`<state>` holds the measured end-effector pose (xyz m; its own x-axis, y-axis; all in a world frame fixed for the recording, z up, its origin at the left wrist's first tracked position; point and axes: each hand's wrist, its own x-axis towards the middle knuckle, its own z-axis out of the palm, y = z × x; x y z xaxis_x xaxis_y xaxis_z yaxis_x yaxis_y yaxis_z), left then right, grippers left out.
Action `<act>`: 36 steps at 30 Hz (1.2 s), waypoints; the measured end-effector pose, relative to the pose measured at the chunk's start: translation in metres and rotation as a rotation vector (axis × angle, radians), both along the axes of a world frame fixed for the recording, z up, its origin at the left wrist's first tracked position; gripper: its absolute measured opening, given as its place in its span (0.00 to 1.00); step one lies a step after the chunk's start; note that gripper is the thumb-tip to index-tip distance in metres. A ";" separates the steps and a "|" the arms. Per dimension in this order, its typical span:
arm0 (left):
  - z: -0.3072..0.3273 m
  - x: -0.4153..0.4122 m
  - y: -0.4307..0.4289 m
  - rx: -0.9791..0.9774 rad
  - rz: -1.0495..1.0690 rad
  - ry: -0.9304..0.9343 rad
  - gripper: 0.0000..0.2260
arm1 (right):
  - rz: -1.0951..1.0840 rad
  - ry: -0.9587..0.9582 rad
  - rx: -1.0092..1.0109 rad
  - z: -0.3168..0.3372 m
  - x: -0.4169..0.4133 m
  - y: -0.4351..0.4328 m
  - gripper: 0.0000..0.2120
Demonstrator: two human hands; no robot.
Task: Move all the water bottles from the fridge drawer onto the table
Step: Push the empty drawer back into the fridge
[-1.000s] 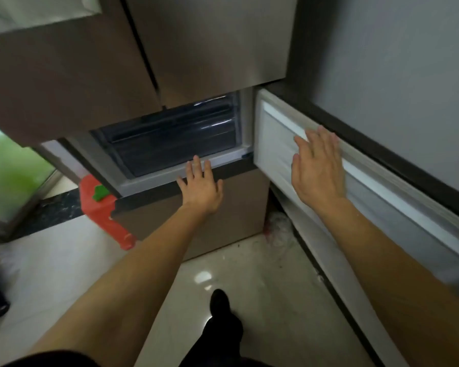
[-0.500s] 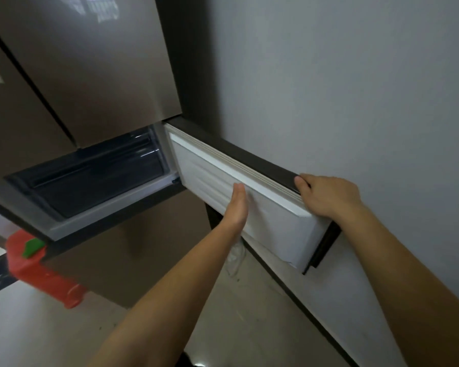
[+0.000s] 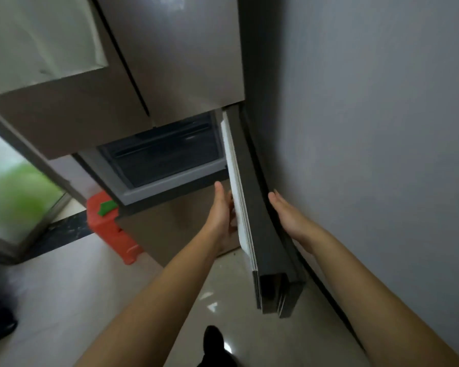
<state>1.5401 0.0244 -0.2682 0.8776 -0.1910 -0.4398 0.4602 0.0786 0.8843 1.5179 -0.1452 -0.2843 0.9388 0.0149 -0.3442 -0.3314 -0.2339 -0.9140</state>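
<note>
— Hands?
— Left hand flat on the white-lined, dark-faced fridge door, right hand flat behind it. If the door swings wider, the grey wall could pinch that hand.
— Water bottles?
— None visible; presumably inside the dark fridge drawer beyond.

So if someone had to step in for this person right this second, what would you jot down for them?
Left hand: open, flat against the white inner face of the small fridge door.
Right hand: open, fingers straight, along the door's dark outer side.
The door is swung open; the dark drawer behind it is exposed.
No water bottles show in the drawer from this angle, and the table is out of view.
Done: the compartment is open.
Left: check the drawer for bottles and carry any to the table.
</note>
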 end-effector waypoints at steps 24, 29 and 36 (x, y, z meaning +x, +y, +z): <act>-0.003 0.090 0.377 1.559 0.080 -0.984 0.28 | -0.179 -0.157 -0.087 -0.021 0.159 0.358 0.46; -0.024 0.127 0.381 1.671 0.185 -1.073 0.17 | -0.076 -0.268 -0.301 -0.026 0.186 0.353 0.40; -0.035 0.166 0.386 1.874 0.040 -0.706 0.39 | 0.109 -0.427 -0.546 -0.043 0.226 0.337 0.39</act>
